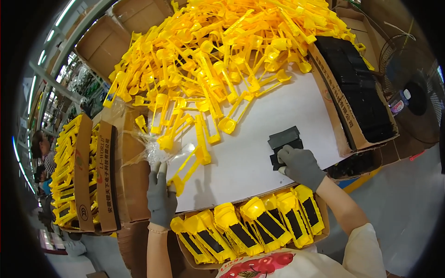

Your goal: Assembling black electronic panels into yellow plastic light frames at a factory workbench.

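Note:
My left hand (162, 197), in a grey glove with pale fingertips, is at the left edge of the white work surface (241, 171). Its thumb side is closed on the lower end of a yellow plastic frame (187, 169), whose upper end reaches toward the heap; part of the grip is hidden. On the right, my gloved right hand (301, 167) has its fingertips closed on a flat black rectangular piece (276, 162). Another black piece (284, 137) lies just beyond those fingers.
A big heap of yellow plastic frames (222, 55) covers the far side. At right stands a carton (331, 99) packed with black pieces. Nearest me, a box holds yellow frames with black inserts (259, 222). More yellow frames (69, 171) fill a carton at left. Clear plastic film (157, 148) lies nearby.

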Available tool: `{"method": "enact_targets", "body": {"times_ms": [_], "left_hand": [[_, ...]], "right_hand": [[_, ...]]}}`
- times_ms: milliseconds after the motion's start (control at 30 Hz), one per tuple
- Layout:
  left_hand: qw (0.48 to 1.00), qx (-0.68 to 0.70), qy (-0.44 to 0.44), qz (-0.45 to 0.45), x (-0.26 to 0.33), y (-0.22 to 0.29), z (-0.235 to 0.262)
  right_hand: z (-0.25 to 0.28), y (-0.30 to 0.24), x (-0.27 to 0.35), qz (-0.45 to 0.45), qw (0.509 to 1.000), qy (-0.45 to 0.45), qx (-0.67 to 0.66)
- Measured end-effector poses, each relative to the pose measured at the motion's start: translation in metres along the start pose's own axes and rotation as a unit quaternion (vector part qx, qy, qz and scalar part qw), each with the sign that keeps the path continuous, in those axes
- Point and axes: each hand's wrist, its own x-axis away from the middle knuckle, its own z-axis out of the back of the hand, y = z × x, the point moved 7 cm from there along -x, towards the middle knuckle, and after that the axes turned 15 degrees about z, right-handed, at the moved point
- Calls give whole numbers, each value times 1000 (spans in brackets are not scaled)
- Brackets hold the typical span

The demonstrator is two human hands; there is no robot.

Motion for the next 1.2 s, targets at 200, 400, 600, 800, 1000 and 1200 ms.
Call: {"method": "enact_targets", "body": {"times_ms": [200,400,600,800,1000,1200], "left_hand": [[906,203,-140,345,17,-95,-15],[797,514,-110,296,35,-25,19],[723,561,-255,312,68,55,0],[662,593,-312,335,94,77,-13],[672,571,-304,360,101,86,-19],[690,541,-343,336,95,100,-25]], "right_hand": [[63,-14,11,-17,967,234,-103],[110,-48,43,-78,830,370,-411],[68,-113,31,-132,755,170,-620],[50,-125,24,-81,851,112,-507],[46,-123,29,-92,904,123,-399],[42,-111,32,-82,945,106,-299]]}}
